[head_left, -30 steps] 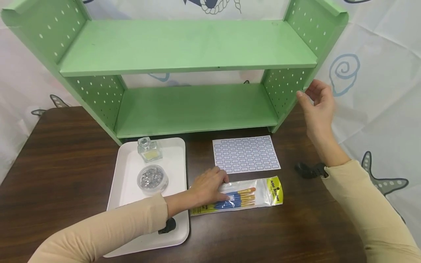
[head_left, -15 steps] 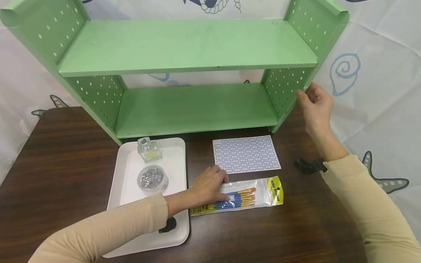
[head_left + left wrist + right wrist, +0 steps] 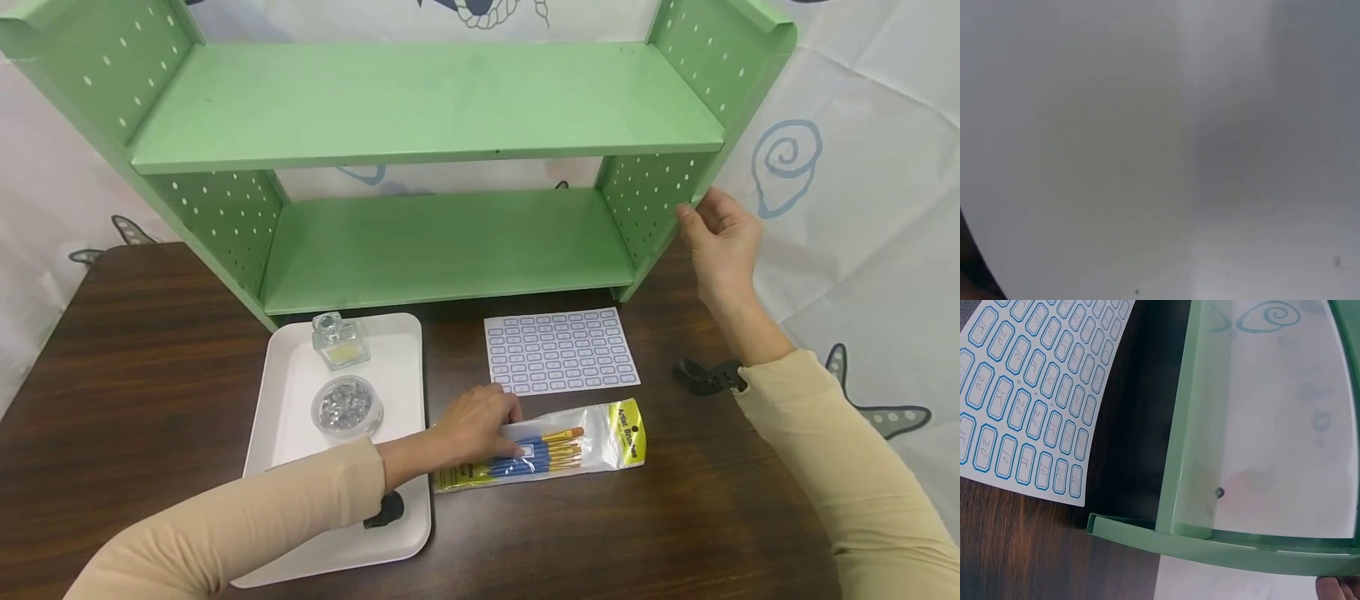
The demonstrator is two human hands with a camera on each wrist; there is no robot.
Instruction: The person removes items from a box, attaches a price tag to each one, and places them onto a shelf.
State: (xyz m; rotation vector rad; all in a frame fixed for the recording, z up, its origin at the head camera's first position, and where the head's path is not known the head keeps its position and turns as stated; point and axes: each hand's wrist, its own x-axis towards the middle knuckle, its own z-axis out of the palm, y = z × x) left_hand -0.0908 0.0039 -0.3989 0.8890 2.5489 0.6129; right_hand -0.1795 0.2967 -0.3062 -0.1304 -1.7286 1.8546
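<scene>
Brush packet (image 3: 558, 450) lies flat on the dark table (image 3: 600, 533), just right of the white tray (image 3: 397, 350) and below the label sheet (image 3: 561, 351). Head view: the left hand (image 3: 476, 421) rests over the packet's left part, thumb beside a small label (image 3: 527, 451) on its front; whether the fingers close on the packet cannot be told, their undersides being hidden. The right hand (image 3: 723, 242) grips the front edge of the right side panel of the green shelf (image 3: 427, 108). Against the earliest head frame, its knuckles sit marginally lower; packet, sheet and left hand show no change of note. Judged from this, both hands are holding position and the work has not visibly advanced. A glass bottle (image 3: 341, 343) and a round tub (image 3: 347, 408) stand in the tray. Left wrist view: a pale, blurred surface, possibly the tray, with a dark corner at lower left; no grip can be verified. Right wrist view: fingertips (image 3: 1337, 589) touch the panel's outer side, consistent with the grip noted, and handwritten numbers such as 10, 15 and 20 are legible on the sheet.
</scene>
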